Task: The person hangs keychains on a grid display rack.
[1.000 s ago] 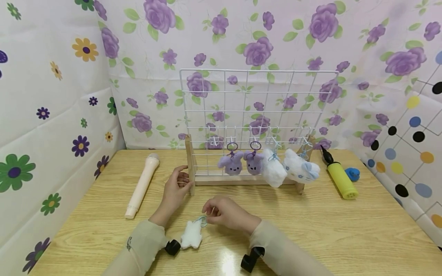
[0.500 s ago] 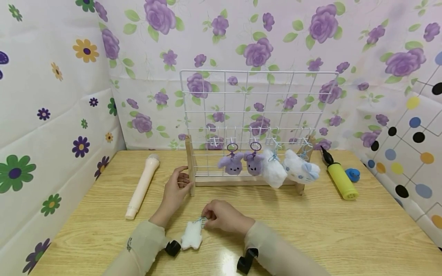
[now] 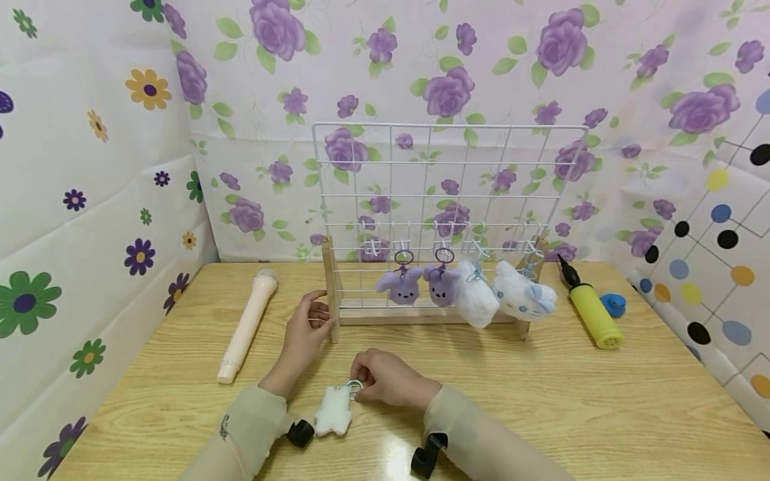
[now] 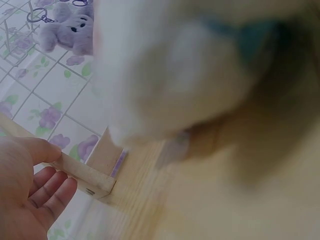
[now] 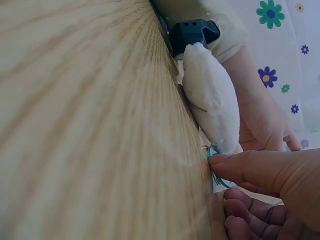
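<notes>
A white plush keychain [image 3: 333, 411] lies on the table in the head view, its light-blue ring [image 3: 355, 384] at the upper right end. My right hand [image 3: 394, 377] pinches that ring between thumb and fingers; the right wrist view shows the thumb [image 5: 250, 167] on the ring beside the plush [image 5: 212, 97]. My left hand [image 3: 307, 327] grips the left wooden post [image 3: 330, 287] of a white wire grid rack. Two purple plush keychains [image 3: 403, 287] and two white ones [image 3: 477, 297] hang from hooks on the grid. White plush blurs much of the left wrist view.
A pale microphone [image 3: 249, 324] lies on the table left of the rack. Right of it are a yellow hand pump [image 3: 595, 314] with a black nozzle and a small blue toy duck [image 3: 613, 304]. Floral cloth [image 3: 259, 167] hangs behind and at both sides.
My right hand has moved slightly left and closed its fingertips on the keychain's ring, which now stands a little more upright. The left hand stays at the post.
</notes>
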The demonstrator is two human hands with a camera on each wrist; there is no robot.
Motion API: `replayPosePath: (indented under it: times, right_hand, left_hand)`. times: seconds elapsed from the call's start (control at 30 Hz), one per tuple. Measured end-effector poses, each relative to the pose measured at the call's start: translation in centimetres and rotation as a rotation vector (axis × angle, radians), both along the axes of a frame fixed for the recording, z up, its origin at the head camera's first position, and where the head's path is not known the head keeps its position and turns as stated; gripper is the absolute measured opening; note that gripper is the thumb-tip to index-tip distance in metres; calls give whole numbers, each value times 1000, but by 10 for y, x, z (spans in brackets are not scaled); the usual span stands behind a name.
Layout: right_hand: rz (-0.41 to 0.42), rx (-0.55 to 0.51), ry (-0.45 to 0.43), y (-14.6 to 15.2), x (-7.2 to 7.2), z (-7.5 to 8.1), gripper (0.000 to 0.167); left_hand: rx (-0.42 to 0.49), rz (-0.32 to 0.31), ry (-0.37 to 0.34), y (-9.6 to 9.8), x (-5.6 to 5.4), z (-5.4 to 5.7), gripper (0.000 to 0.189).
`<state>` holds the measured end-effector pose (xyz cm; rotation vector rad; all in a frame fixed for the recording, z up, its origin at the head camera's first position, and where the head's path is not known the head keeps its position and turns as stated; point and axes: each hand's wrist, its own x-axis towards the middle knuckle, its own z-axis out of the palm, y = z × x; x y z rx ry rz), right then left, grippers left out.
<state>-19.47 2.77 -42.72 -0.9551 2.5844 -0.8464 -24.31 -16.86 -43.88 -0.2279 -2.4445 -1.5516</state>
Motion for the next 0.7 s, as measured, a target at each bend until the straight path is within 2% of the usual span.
replayPosePath:
  times: [0.3,0.53,0.7]
  right_hand:
    - [-18,-24,-23,2,1,-1,22]
    - [-16,-106,-66,6,2,-1,15]
    - [-8,-141,-55,10,2,1,10]
  left_hand:
    - [-1,-2,-2,0,0,0,56]
    - [-5,-1,4,0,0,-1,56]
    - [-1,-2,13,0,-1,-1,56]
